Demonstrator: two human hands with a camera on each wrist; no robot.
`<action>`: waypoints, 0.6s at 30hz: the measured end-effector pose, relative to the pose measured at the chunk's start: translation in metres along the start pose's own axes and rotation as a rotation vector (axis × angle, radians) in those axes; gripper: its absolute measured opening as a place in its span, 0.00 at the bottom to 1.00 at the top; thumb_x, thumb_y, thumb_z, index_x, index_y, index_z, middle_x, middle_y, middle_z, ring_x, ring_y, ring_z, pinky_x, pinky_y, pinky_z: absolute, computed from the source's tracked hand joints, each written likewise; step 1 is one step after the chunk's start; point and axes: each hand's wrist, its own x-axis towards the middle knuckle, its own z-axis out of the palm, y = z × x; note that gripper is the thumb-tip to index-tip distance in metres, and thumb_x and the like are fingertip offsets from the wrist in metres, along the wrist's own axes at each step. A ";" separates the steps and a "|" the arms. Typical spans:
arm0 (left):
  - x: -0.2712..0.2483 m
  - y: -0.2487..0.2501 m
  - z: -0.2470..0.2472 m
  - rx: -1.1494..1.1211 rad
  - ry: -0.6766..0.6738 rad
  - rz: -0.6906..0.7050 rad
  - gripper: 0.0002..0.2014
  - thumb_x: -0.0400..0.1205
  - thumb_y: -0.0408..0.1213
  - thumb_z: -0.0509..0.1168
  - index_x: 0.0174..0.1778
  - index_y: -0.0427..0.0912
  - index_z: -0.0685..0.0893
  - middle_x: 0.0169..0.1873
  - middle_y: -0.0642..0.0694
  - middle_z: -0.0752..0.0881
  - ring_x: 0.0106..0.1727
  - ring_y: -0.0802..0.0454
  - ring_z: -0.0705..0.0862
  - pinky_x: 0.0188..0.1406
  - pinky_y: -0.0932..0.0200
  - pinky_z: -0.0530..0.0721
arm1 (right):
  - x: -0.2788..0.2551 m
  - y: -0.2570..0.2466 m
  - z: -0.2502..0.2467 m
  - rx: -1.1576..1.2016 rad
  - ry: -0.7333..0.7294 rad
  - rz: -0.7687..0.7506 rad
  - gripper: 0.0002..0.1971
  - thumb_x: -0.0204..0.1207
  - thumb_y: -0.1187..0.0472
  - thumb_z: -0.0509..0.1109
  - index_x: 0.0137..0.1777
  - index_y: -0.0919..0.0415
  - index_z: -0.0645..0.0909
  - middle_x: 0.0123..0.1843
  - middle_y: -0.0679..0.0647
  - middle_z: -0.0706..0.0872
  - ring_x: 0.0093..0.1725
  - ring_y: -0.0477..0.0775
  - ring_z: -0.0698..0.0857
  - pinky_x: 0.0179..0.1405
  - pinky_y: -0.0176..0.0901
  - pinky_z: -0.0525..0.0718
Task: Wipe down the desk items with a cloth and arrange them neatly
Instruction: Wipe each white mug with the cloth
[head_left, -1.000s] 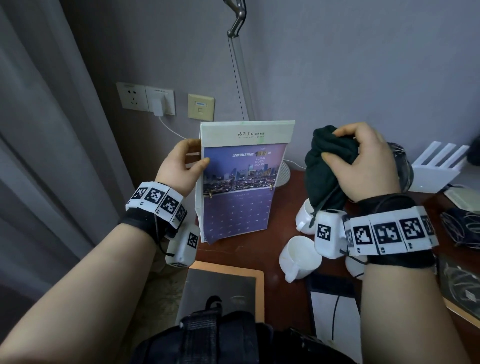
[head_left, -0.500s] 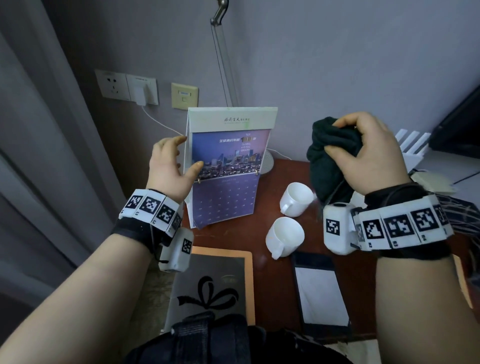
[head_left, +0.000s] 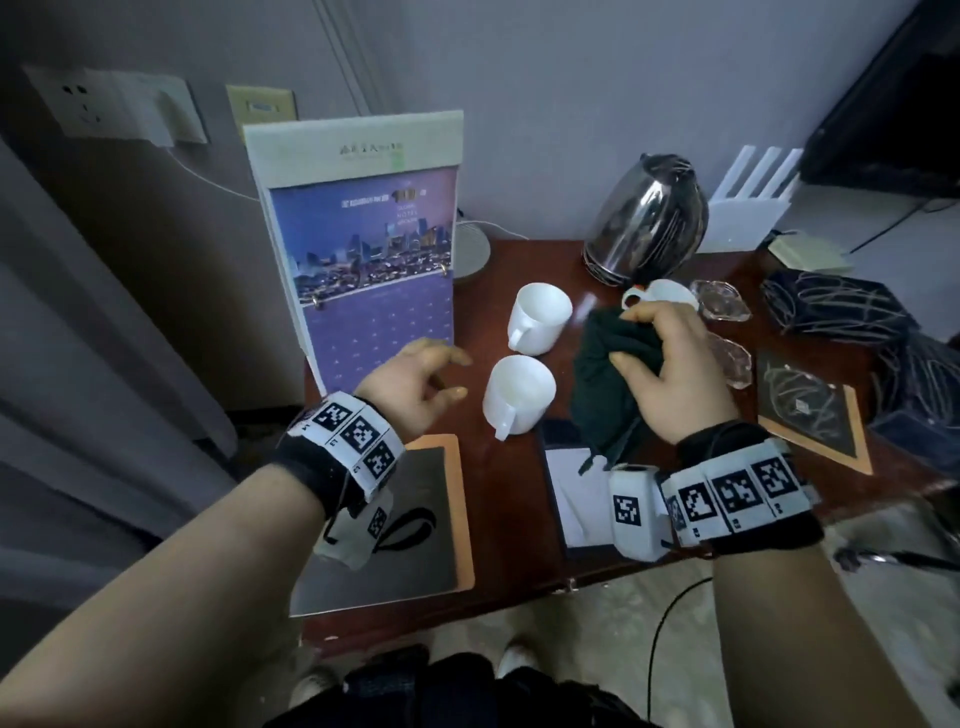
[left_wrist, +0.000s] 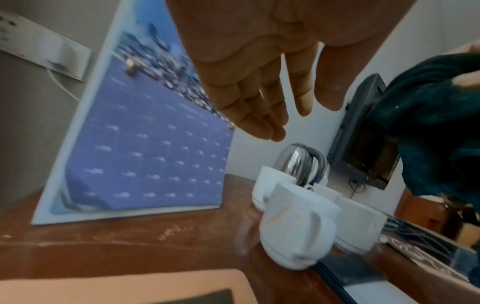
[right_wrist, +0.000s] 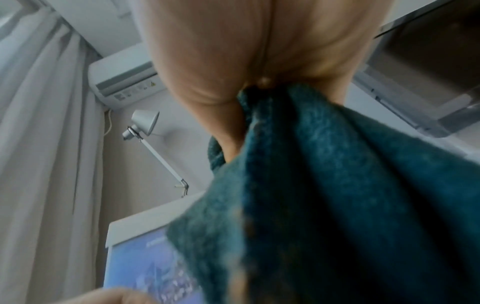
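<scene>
Now the left hand (head_left: 415, 384) is releasing the calendar (head_left: 363, 244).
It is standing on the desk (head_left: 519, 519); left fingers (left_wrist: 259, 115) relaxed, right hand (head_left: 670, 374) gripping the cloth (head_left: 608, 379) near 2 mugs (head_left: 519, 395).

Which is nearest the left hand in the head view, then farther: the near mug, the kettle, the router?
1. Near mug, just right of the left hand.
2. Kettle, at the desk's back, right.
3. Router, beyond the kettle, far right.
</scene>
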 end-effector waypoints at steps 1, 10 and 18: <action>0.004 0.007 0.012 0.020 -0.024 -0.010 0.17 0.81 0.40 0.65 0.67 0.48 0.77 0.64 0.50 0.75 0.49 0.52 0.82 0.55 0.62 0.77 | -0.003 0.013 0.001 -0.002 -0.022 -0.007 0.15 0.71 0.73 0.70 0.57 0.65 0.78 0.58 0.53 0.70 0.57 0.45 0.70 0.59 0.22 0.61; 0.052 0.064 0.108 0.590 -0.196 -0.271 0.26 0.82 0.50 0.60 0.76 0.54 0.65 0.76 0.51 0.69 0.78 0.48 0.60 0.78 0.52 0.54 | -0.015 0.104 -0.006 0.197 -0.238 0.083 0.22 0.69 0.69 0.73 0.63 0.57 0.76 0.59 0.45 0.67 0.58 0.42 0.71 0.58 0.21 0.62; 0.068 0.068 0.111 0.503 -0.287 -0.526 0.18 0.85 0.37 0.58 0.72 0.43 0.73 0.66 0.40 0.78 0.67 0.41 0.76 0.69 0.54 0.71 | -0.017 0.134 -0.003 0.292 -0.431 0.084 0.22 0.74 0.66 0.70 0.68 0.55 0.74 0.59 0.44 0.71 0.63 0.42 0.70 0.62 0.29 0.64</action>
